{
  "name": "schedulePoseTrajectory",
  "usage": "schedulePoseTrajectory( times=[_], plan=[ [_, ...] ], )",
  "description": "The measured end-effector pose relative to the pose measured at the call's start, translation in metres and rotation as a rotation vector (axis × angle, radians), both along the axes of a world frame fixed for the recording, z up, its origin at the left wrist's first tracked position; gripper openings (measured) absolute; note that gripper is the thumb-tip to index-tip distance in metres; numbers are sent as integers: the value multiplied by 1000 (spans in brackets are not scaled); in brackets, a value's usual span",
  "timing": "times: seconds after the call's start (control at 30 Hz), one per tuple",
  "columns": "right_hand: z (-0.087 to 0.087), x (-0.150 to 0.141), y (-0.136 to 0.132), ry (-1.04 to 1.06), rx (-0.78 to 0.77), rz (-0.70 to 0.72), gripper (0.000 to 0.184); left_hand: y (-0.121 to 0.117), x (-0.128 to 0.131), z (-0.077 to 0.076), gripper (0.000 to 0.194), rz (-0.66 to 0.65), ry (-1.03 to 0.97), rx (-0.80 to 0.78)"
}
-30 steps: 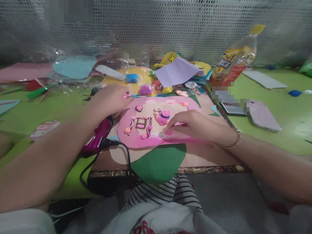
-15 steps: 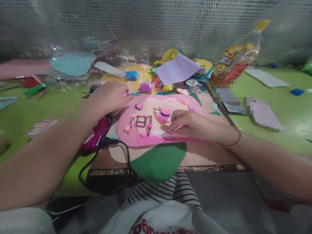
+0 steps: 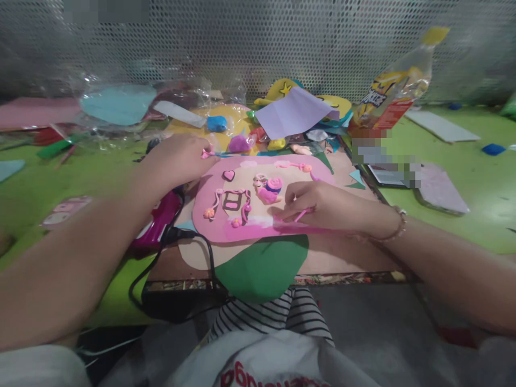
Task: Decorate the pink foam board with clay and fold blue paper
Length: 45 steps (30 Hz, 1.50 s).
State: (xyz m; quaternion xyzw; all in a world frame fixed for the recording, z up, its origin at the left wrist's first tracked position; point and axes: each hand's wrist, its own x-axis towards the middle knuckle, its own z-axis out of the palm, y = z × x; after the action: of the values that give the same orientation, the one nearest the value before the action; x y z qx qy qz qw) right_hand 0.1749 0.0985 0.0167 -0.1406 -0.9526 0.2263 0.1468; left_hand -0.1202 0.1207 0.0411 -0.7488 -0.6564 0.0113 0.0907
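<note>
A pink cloud-shaped paper board (image 3: 209, 226) lies before me, decorated with a pink clay snail (image 3: 271, 189), a small heart (image 3: 229, 175) and clay flowers on wavy strips around a dark square frame (image 3: 233, 201). My left hand (image 3: 179, 157) is closed at the board's upper left edge, with a small pink clay piece (image 3: 207, 153) pinched at its fingertips. Over the right part of the board, my right hand (image 3: 316, 203) is closed, its fingertips low near the surface, beside the snail. A thin pink clay strand (image 3: 303, 214) sticks out of its fingers.
Blue (image 3: 216, 124), purple (image 3: 240, 143) and yellow clay lumps lie behind the board. A drink bottle (image 3: 397, 91) leans at the back right, near a phone-like slab (image 3: 441, 188). A black cable (image 3: 177, 233) and magenta object (image 3: 155, 223) sit at left. Green paper (image 3: 264, 269) overhangs the front edge.
My right hand has shifted slightly to the right, and the pink strand in its fingers now tilts more steeply. My left hand stays nearly in place.
</note>
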Motion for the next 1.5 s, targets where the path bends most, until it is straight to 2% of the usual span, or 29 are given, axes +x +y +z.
schedulePoseTrajectory(
  times=[0.13,0.37,0.47,0.63,0.87,1.13,1.37,1.5],
  plan=[
    [8,8,2,-59,63,25,24,-1,-1,0,40,-21,25,8],
    [18,12,-5,-242,313,111,35,3,-4,-2,38,-29,40,15],
    [18,10,-6,-296,365,118,36,3,-4,-1,38,-36,43,0],
    [16,9,-6,-332,327,109,31,2,-3,0,38,-19,39,-3],
    [18,12,-3,-236,286,72,31,2,-3,-1,38,-27,52,11],
    [17,10,-6,-342,236,82,28,1,-2,2,40,-11,67,-10],
    [20,10,-8,-343,172,82,31,0,-3,-1,42,-10,55,12],
    [20,11,-7,-340,205,102,31,0,-2,0,42,1,44,3]
  ],
)
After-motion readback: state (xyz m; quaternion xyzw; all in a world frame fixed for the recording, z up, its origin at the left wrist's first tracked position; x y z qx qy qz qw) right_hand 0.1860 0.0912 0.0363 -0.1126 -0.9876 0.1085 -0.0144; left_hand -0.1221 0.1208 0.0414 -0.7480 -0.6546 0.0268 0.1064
